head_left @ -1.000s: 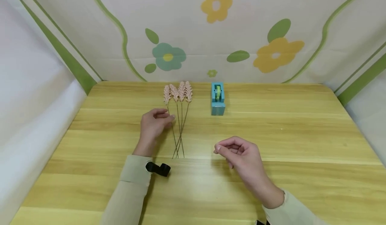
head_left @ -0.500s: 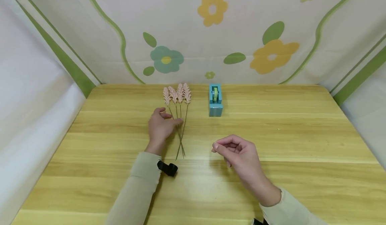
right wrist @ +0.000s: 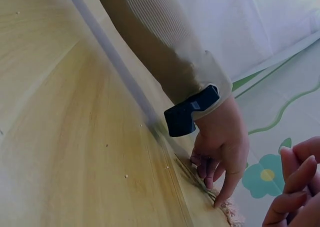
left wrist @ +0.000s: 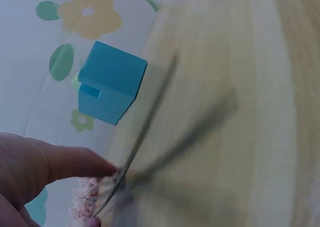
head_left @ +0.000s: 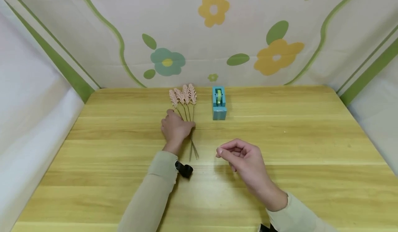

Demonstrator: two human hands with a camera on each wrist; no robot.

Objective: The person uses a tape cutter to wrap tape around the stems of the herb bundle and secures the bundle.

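Observation:
Several artificial flowers [head_left: 183,95] with fluffy pale pink heads and thin dark stems lie left of centre on the table. My left hand [head_left: 174,126] gathers their stems between thumb and fingers, just below the heads; the stems' lower ends [head_left: 193,147] cross below it. From close by, the left wrist view shows the thumb [left wrist: 80,162] at the blurred stems. My right hand [head_left: 240,157] hovers right of the stem ends, its fingers loosely curled and the thumb tip near the forefinger; nothing shows between them. A blue tape dispenser [head_left: 219,113] stands at the back, right of the flowers.
A green-yellow tape roll [head_left: 219,96] sits in the dispenser. The wooden table [head_left: 311,149] reaches back to a white cloth [head_left: 192,35] printed with flowers, with white cloth at both sides. Each wrist wears a black camera, such as the left wrist camera [head_left: 184,169].
My left hand has moved right across the stems, drawing the leftmost flower in and bunching the stems closer together. The right hand keeps its pose; the head view has shifted slightly.

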